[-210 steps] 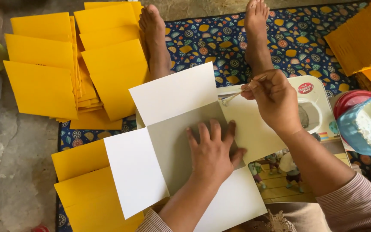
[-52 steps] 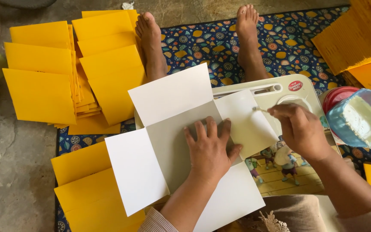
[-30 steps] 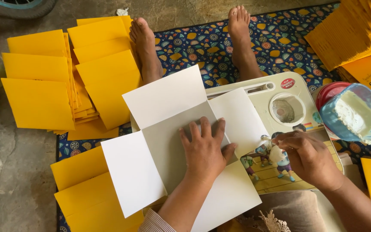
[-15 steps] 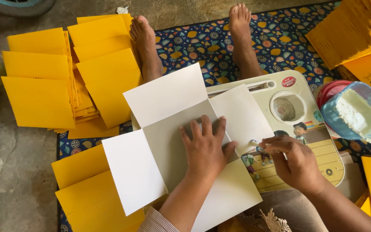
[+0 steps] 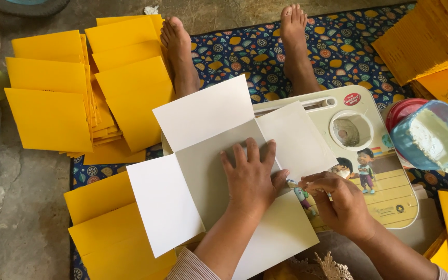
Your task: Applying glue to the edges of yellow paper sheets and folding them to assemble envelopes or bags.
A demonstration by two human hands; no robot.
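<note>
I'm pressing my left hand (image 5: 251, 181) flat, fingers spread, on the white sheet (image 5: 219, 166); my right hand (image 5: 340, 202) is pinching its flap edge, I think.

Bright, even daylight, sharp across nearly the whole view

Soft light gives only faint shadows: a thin one under the left hand (image 5: 250, 181) on the white card (image 5: 203, 155), another beneath the right hand (image 5: 340, 205). The card is bright (close to washed out on its upper flap) yet shows no hard glare. The yellow sheets (image 5: 53, 98) stay crisp; the blue tub (image 5: 431, 137) near the right edge looks slightly soft.
</note>
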